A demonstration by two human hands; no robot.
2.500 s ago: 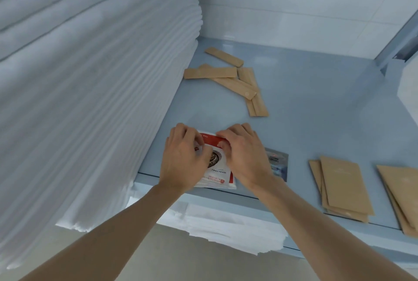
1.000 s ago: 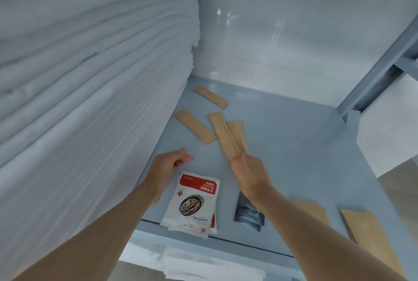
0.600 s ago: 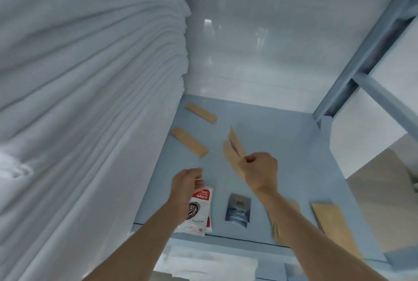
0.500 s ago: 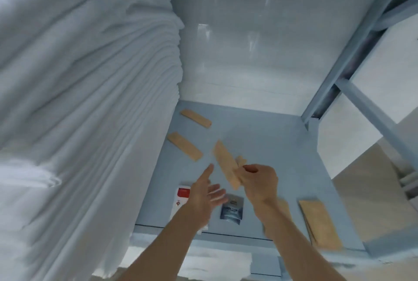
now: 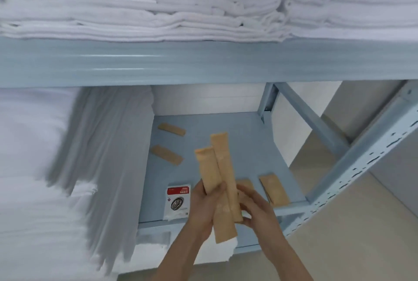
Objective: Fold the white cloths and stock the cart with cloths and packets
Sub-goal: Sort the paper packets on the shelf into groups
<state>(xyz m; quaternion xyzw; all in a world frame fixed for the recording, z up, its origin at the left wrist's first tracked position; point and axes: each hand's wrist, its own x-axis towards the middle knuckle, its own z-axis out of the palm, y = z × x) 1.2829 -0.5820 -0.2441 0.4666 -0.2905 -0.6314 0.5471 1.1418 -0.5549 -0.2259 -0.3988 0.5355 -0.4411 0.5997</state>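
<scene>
Both hands, L hand and R hand, grip two tan stick packets above shelf front edge; I'd square ends w/ thumbs first, so they don't fan.

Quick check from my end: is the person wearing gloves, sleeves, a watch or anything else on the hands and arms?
Nothing is worn that shows. The left hand and right hand are bare, no gloves or rings visible. Both forearms are bare to the bottom edge of the picture, with no sleeve, watch or band in view. The upper arms are out of frame.
</scene>
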